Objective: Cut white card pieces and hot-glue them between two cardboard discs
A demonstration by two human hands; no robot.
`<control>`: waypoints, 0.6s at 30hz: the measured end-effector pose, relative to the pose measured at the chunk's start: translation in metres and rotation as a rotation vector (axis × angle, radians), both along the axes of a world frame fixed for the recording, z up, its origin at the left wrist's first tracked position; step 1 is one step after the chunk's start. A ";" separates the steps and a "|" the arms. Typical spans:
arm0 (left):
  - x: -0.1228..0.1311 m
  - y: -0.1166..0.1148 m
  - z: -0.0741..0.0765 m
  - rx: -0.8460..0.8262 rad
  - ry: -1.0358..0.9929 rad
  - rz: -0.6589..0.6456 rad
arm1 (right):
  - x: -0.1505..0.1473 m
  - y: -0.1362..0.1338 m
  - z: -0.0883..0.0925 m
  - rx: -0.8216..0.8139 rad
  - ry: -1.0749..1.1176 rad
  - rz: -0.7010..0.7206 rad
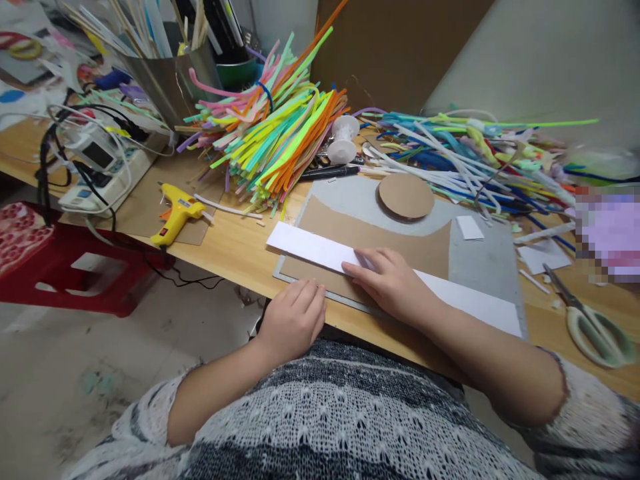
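My right hand [393, 283] lies palm down on a long white paper strip [310, 245], with its fingers extended over the strip. Beneath the strip is a brown cardboard piece [380, 233] with a curved upper edge, lying on a grey board [485, 267]. My left hand [295, 317] rests at the table's front edge, just below the board's lower left corner. Its fingers are curled and pressed together, and whatever may be inside them is hidden. A round cardboard disc [406, 195] sits on the upper part of the board.
A yellow glue gun [175, 213] lies left, near a power strip [115, 177]. Colourful pipe cleaners [285, 133] are bundled behind the board, beside a white spool [343, 140]. Scissors [590, 320] lie right. A red stool [75, 273] stands below the table at left.
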State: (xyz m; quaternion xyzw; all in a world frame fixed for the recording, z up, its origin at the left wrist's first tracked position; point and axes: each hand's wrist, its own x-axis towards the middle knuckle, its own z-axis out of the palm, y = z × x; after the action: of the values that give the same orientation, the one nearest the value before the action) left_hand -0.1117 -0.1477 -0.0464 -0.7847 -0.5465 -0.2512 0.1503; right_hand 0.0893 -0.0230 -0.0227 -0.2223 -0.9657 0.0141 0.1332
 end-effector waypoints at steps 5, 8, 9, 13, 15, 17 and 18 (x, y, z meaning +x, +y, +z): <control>0.000 0.000 0.001 0.010 -0.001 -0.013 | 0.002 0.015 0.028 -0.147 -0.122 -0.091; 0.000 0.000 0.000 0.011 -0.008 -0.014 | 0.000 0.031 0.029 -0.139 -0.155 -0.279; 0.000 0.000 0.000 0.008 -0.009 -0.013 | -0.001 0.035 0.025 -0.137 -0.169 -0.307; -0.001 0.000 0.000 0.003 -0.008 -0.017 | -0.005 0.041 0.007 -0.125 -0.261 -0.338; -0.001 0.001 0.001 0.003 -0.007 -0.017 | -0.007 0.039 0.003 -0.117 -0.286 -0.356; 0.000 0.001 0.002 0.005 -0.006 -0.013 | -0.008 0.037 0.004 -0.118 -0.298 -0.354; 0.000 0.001 0.002 0.006 -0.006 -0.011 | -0.008 0.036 0.005 -0.118 -0.309 -0.349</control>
State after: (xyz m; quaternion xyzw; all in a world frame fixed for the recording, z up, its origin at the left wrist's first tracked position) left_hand -0.1121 -0.1468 -0.0442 -0.7866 -0.5416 -0.2559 0.1496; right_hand 0.0814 0.0131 -0.0176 -0.3930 -0.9190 0.0132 -0.0290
